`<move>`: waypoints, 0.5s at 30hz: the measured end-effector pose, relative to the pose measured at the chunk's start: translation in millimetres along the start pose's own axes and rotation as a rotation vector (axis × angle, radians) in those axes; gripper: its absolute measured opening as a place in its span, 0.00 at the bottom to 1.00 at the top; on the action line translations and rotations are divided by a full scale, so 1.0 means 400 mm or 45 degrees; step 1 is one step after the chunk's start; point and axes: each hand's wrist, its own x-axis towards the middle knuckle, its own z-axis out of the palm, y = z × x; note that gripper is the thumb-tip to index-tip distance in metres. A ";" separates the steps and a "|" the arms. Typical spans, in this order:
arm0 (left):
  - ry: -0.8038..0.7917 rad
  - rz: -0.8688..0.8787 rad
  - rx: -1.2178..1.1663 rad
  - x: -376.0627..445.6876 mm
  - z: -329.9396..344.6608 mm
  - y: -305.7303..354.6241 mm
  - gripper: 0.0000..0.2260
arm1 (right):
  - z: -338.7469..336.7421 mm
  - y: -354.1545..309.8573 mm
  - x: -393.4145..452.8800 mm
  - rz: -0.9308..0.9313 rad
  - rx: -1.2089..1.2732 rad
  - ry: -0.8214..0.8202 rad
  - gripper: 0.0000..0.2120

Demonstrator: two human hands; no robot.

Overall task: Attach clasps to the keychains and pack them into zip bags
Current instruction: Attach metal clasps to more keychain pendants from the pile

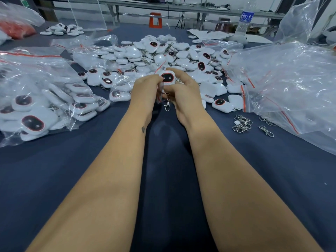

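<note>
A white keychain (167, 78) with a dark, red-rimmed face is held up between both hands above the blue cloth. My left hand (145, 90) grips its left side together with a small clear zip bag (159, 69) with a red strip. My right hand (181, 88) curls round its right side and underside. A silver clasp (167, 105) hangs below the hands on a short chain. Loose silver clasps (242, 123) lie on the cloth to the right.
A heap of white keychains (163, 55) covers the middle of the blue table (72, 170). Bagged keychains (45, 99) lie at the left, empty zip bags (291, 79) at the right. A water bottle (244, 20) stands at the back right.
</note>
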 end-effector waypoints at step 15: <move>-0.058 0.097 0.000 0.000 0.003 -0.011 0.11 | 0.003 0.002 0.003 -0.035 -0.013 -0.014 0.11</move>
